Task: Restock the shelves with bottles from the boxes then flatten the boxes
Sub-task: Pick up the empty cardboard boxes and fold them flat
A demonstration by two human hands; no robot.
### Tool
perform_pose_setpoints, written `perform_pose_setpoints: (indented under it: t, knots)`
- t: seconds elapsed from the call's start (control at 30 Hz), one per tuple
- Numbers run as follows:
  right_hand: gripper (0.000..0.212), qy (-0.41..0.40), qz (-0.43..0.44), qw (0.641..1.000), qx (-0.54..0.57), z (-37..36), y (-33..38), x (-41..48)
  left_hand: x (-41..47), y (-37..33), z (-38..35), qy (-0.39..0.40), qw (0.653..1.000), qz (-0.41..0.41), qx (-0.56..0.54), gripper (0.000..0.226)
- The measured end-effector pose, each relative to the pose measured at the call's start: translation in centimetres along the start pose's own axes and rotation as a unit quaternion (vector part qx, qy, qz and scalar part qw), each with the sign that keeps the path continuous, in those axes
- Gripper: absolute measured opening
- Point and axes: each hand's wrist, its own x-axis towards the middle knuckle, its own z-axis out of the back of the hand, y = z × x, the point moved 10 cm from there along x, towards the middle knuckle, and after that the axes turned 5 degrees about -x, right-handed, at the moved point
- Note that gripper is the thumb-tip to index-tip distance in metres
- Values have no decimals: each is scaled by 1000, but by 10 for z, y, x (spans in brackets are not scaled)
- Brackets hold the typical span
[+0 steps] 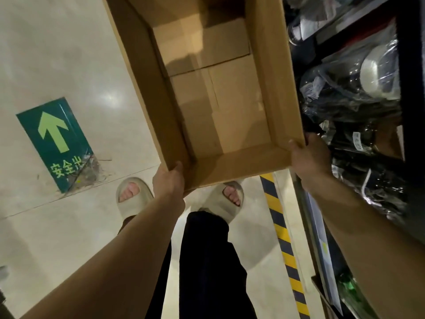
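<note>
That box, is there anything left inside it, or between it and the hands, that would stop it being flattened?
Nothing visible. The box looks empty, only its bare bottom flaps showing. The left hand and right hand already grip its near corners, fingers over the rim. The shelf of bagged goods sits close on its right side.

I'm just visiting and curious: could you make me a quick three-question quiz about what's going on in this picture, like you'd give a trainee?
1. True or false: the cardboard box has bottles inside.
2. Which hands grip the box? A) only the left hand B) only the right hand C) both, at the near corners
3. Fill in: the green floor sign shows an ____ pointing ahead.

Key:
1. False; the inside shows only bare cardboard.
2. C.
3. Arrow.
</note>
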Motion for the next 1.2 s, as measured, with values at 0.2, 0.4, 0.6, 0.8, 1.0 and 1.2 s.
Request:
perform_pose_setpoints:
  t: [0.2, 0.4, 0.6, 0.8, 1.0, 1.2]
  knots:
    - [26, 29, 11, 999, 7, -17, 8, -52, -4, -35, 66, -63, 992, -67, 90, 29]
    - [51, 93, 20, 995, 20, -16, 52, -131, -36, -76, 160, -97, 981, -139, 92, 6]
    - [49, -83, 295, 949, -66, 30, 196, -253, -80, -108, 225, -106, 975, -169, 101, 54]
    - [68, 98, 388, 888, -225, -92, 272, -299, -115, -133, 267, -73, 970, -209, 102, 69]
    - [81, 239, 257, 837, -421, -209, 235, -266, -125, -147, 299, -49, 960, -247, 119, 62]
    - [71, 288, 204, 811, -466, -244, 197, -261, -115, -135, 321, -52, 958, -261, 106, 55]
